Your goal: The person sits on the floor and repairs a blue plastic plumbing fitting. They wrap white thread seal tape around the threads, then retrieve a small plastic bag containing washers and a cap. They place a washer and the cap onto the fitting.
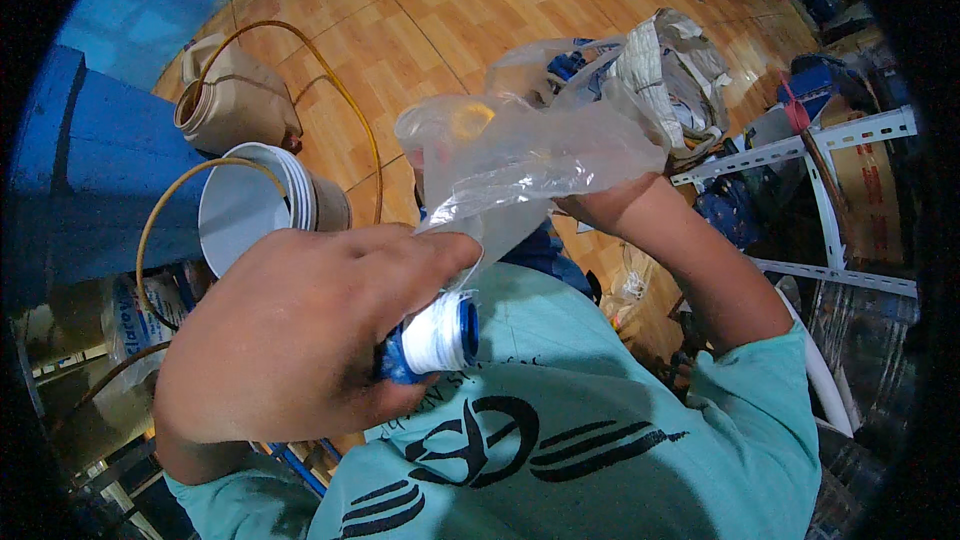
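Observation:
My left hand (pixel 300 325) is closed around a thread spool (pixel 440 335), white thread wound on a blue core. Its thumb and forefinger also meet the lower edge of a clear plastic bag (pixel 540 155). A thin strand of thread shows by the thumb. The bag stretches in the air from there to my right hand (pixel 605 202), which holds up its other end. Crumpled film covers most of the right hand, so its fingers are hidden. The bag's rounded far end juts out to the left, with a yellowish patch showing through it.
Beyond my left hand stand white stacked buckets (pixel 245 205) and a beige jerrycan (pixel 245 90), with a yellow hose (pixel 330 70) looping over them. A white woven sack (pixel 670 70) stands ahead on the wood-patterned floor (pixel 430 0). At the right is a white metal rack (pixel 820 190).

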`<state>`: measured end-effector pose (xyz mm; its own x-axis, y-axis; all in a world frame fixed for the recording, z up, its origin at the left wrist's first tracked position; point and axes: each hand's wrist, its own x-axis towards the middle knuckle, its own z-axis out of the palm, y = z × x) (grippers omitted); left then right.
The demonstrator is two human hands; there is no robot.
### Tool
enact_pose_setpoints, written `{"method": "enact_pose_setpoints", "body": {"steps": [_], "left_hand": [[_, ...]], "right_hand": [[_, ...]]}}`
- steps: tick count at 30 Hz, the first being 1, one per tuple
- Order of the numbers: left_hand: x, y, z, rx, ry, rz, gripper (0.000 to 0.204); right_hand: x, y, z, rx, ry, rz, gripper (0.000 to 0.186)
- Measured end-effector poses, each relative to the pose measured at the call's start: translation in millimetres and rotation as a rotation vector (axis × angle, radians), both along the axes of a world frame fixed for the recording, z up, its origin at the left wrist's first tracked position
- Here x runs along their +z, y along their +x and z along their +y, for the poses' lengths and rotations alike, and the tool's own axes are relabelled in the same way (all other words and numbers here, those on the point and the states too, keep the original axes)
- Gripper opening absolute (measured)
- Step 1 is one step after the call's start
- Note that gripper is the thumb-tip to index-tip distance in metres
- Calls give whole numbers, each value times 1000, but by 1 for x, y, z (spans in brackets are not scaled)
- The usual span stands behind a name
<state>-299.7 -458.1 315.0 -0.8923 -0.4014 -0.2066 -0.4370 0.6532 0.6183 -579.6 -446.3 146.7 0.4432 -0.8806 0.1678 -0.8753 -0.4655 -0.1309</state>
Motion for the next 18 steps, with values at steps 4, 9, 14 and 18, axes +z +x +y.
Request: {"method": "enact_pose_setpoints", "body": {"steps": [4,9,14,18], "left_hand": [[4,-2,0,-14,5,-14,67],[19,8,2,47,51,25,69],[13,25,0,138,2,173,68],[10,34,-5,205,-64,215,74]], "right_hand": [[15,16,-11,-70,197,15,35],[40,46,-16,-109,548,-80,32],[36,61,-36,-63,437,37,38],[10,51,-51,-30,548,-113,33]]}}
